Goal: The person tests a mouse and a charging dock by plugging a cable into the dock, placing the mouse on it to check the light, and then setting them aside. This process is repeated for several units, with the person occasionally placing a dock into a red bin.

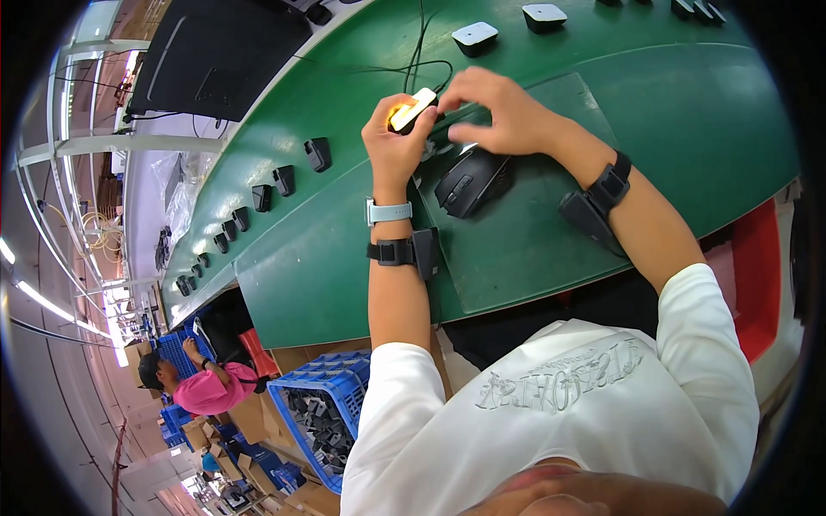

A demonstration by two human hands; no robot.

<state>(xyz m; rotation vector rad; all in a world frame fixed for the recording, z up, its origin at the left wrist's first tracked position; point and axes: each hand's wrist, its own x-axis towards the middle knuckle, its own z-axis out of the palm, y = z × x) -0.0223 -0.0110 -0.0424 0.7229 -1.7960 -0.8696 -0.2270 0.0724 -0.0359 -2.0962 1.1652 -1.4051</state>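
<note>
A small black device with a brightly lit white top [416, 109] is held in my left hand [394, 142], its thumb and fingers closed around the sides. My right hand [508, 112] is just to the right of it, slightly blurred, with curved fingers and the thumb apart. Its fingertips come close to the device's right side; whether they touch it I cannot tell. Thin black cables [419, 58] run down the table to behind the device. A black computer mouse [471, 181] lies below my right hand on a clear sheet [533, 249].
Two white-topped black devices [475, 36] stand at the far side. Several black devices [284, 179] line the green table's [310, 292] left side. A monitor [215, 56] stands far left. Below the table edge are a blue crate of dark parts [323, 413] and a person in pink [211, 389].
</note>
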